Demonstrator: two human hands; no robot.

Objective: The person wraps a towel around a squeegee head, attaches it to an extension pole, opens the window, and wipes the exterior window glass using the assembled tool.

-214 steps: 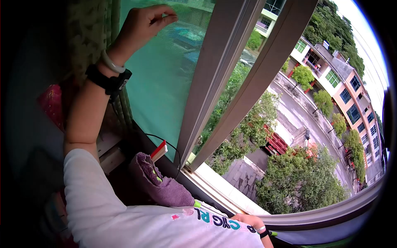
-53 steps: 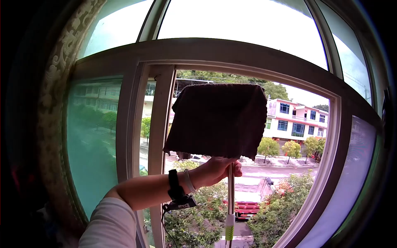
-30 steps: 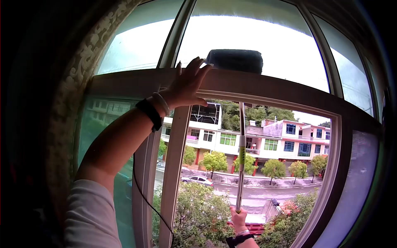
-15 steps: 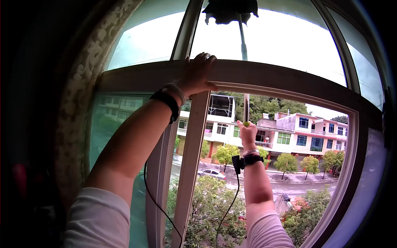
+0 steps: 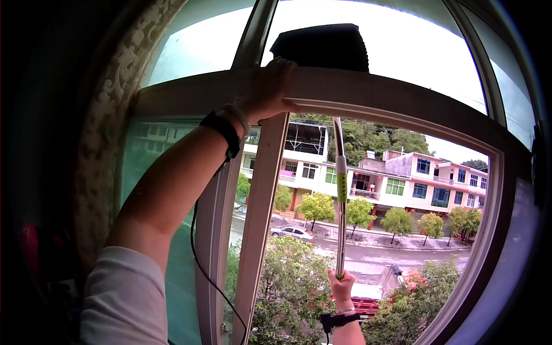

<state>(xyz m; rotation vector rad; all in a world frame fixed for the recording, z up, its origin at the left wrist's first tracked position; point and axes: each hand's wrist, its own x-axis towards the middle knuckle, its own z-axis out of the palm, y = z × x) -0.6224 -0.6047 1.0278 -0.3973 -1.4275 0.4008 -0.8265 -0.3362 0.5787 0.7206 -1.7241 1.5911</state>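
My left hand rests on the window frame's crossbar, fingers over its upper edge and thumb below. Through the open lower pane my right hand grips the lower part of a metal pole with a yellow-green and white sleeve. The pole rises outside, passing behind the crossbar. Above the bar, a dark cloth-covered head shows against the upper glass; its lower edge is hidden by the crossbar.
A patterned curtain hangs at the left beside a green-tinted pane. A black cable hangs from my left wrist. Outside are trees, a road, a parked car, a red truck and buildings.
The pole and my right hand have moved down since half a second ago, and the cloth-covered head has dropped towards the crossbar. Earlier, my left hand held the pole just beneath the cloth.
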